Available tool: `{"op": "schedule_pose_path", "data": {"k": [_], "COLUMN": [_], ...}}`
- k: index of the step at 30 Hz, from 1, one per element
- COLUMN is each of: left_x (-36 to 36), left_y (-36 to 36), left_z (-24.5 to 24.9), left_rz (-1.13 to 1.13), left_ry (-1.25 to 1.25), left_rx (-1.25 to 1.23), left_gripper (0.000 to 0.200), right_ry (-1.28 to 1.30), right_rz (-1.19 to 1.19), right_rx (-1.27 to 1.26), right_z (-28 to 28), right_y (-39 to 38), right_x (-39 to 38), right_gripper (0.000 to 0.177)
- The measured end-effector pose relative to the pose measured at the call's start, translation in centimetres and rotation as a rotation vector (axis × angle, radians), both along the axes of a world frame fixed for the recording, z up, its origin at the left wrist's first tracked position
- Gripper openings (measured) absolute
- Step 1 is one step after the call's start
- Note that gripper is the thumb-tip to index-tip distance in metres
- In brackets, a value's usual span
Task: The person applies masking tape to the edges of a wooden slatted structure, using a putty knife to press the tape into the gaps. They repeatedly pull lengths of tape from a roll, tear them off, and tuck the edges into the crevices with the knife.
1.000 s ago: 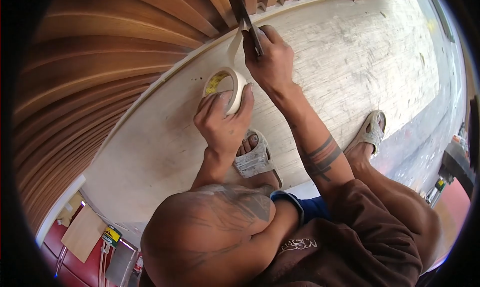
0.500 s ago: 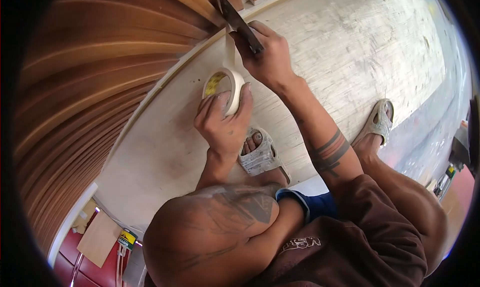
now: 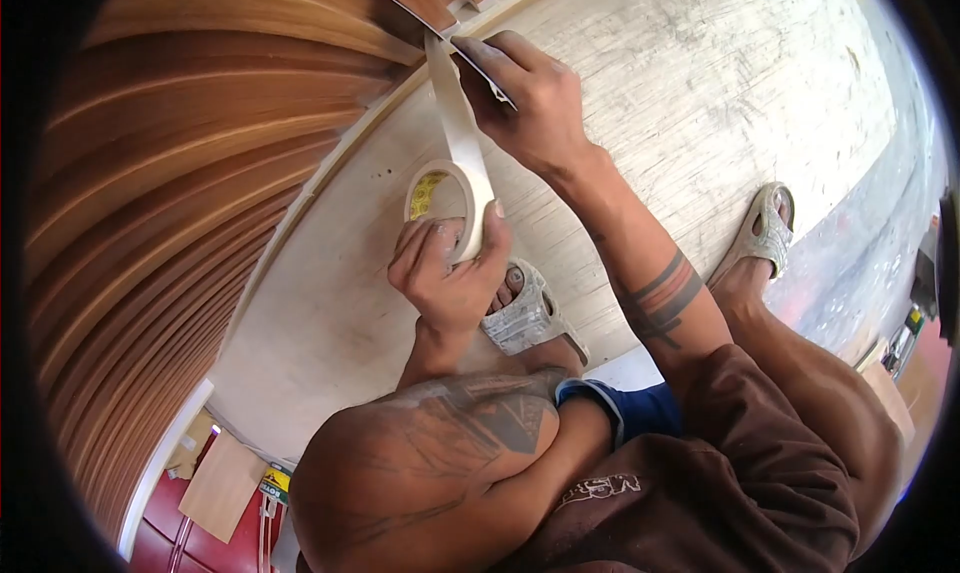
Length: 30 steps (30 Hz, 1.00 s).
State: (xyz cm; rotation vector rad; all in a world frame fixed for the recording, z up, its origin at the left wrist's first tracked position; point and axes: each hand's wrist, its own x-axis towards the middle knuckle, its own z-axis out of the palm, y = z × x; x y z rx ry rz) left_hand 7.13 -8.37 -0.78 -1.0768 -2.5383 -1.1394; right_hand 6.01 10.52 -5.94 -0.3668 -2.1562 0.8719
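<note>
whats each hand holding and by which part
Left hand grips the tape roll by its lower rim; right hand pinches a thin blade along its back half.

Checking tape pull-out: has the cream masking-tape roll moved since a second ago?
Yes. The cream masking-tape roll in the left hand has drawn back from the brown wooden slats toward the grey sandal.

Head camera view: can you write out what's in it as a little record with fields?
Setting: person crouched on a pale plywood sheet beside a slatted wood panel
Left hand: fingers grip a masking tape roll
Tape strip: pulled from the roll up to the panel's edge
Right hand: holds a thin flat blade at the strip's top end
Feet: pale sandals, on the plywood
</note>
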Motion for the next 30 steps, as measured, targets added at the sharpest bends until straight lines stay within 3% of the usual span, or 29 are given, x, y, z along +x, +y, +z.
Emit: {"op": "schedule_pose_path", "data": {"k": [5, 7, 11, 13, 16, 20, 27, 30], "left_x": [0.3, 0.4, 0.4, 0.0, -0.8, -2.0, -1.4, -1.2], "left_y": [1.0, 1.1, 0.6, -0.5, -1.9, -3.3, -2.6, -2.0], "left_z": [0.8, 1.4, 0.4, -0.3, -2.2, -3.6, -2.0, -1.7], "left_rz": [-0.065, -0.029, 0.065, 0.161, 0.282, 0.313, 0.277, 0.276], "left_ry": [-0.113, -0.295, -0.351, -0.072, 0.026, 0.043, 0.044, 0.027], "left_rx": [0.081, 0.101, 0.159, -0.048, -0.144, -0.159, -0.183, -0.087], "left_gripper": [0.031, 0.032, 0.033, 0.031, 0.028, 0.028, 0.021, 0.021], "right_ry": [-0.006, -0.019, -0.028, -0.018, 0.006, 0.002, -0.024, -0.006], "right_rz": [0.037, 0.044, 0.048, 0.028, 0.01, -0.012, -0.004, -0.022], "right_rx": [0.025, 0.017, -0.012, 0.023, 0.044, 0.011, -0.043, 0.017], "right_z": [0.3, 0.5, 0.8, 0.4, 0.7, 0.1, -0.1, -0.3], "right_y": [0.6, 0.6, 0.5, 0.2, -0.8, -2.2, -3.0, -2.1], "right_x": [0.1, 0.2, 0.2, 0.0, -0.2, -0.5, -0.5, -0.2], "right_gripper": [0.035, 0.034, 0.033, 0.033, 0.031, 0.031, 0.032, 0.031]}}
